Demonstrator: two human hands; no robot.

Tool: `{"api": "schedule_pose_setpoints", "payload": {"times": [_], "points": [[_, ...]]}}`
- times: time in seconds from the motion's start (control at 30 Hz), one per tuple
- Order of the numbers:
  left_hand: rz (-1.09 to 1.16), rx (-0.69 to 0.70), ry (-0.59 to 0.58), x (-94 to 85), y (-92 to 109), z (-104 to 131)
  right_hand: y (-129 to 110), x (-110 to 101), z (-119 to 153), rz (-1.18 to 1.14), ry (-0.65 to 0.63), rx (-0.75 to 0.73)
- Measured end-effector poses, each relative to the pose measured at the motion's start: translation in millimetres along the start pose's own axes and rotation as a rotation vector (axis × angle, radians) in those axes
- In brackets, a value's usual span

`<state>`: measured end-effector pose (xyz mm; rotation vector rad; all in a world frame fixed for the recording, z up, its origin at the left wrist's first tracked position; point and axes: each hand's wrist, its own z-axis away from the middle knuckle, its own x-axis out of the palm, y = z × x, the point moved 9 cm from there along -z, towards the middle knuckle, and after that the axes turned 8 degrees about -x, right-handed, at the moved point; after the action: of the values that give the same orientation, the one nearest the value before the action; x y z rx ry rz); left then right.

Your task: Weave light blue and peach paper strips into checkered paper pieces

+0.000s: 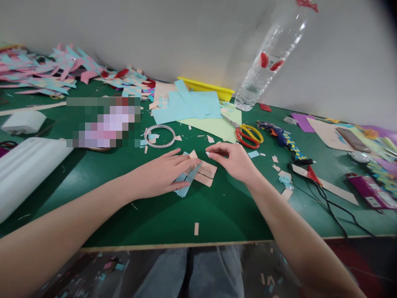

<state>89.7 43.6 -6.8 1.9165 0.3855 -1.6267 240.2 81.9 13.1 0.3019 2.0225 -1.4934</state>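
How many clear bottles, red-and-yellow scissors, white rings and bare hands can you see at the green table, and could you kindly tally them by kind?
Clear bottle: 1
Red-and-yellow scissors: 1 pair
White ring: 1
Bare hands: 2 (left hand, right hand)
Total: 5

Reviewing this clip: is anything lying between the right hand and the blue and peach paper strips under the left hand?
Nothing visible does. Between the right hand, which pinches a small pale scrap, and the paper strips shows only green tabletop. The left hand covers part of the strips.
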Motion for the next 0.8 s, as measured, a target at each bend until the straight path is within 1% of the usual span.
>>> {"api": "schedule_pose_setpoints", "payload": {"times": [0.17, 0.3, 0.47, 0.6, 0.7, 0.8], "points": [[-0.003, 0.002, -0.001, -0.6, 0, 0, -4, -3, -1, -0.034, 0.039, -0.054], [-0.001, 0.004, 0.0, -0.4, 0, -1, -4, -2, -1, -0.04, 0.035, -0.068], [0.003, 0.004, 0.003, 0.2, 0, -1, -5, -2, 0, 0.04, 0.006, -0.061], [0.002, 0.003, -0.003, 1.5, -1, -1, -12, -5, 1, 0.117, 0.002, -0.11], [0.011, -0.002, -0.002, 2.2, -2, 0, -20, -2, 2, 0.147, -0.042, -0.173], [0.017, -0.005, 0.006, 2.2, -2, 1, -25, 6, 3, 0.158, -0.133, -0.214]]}}
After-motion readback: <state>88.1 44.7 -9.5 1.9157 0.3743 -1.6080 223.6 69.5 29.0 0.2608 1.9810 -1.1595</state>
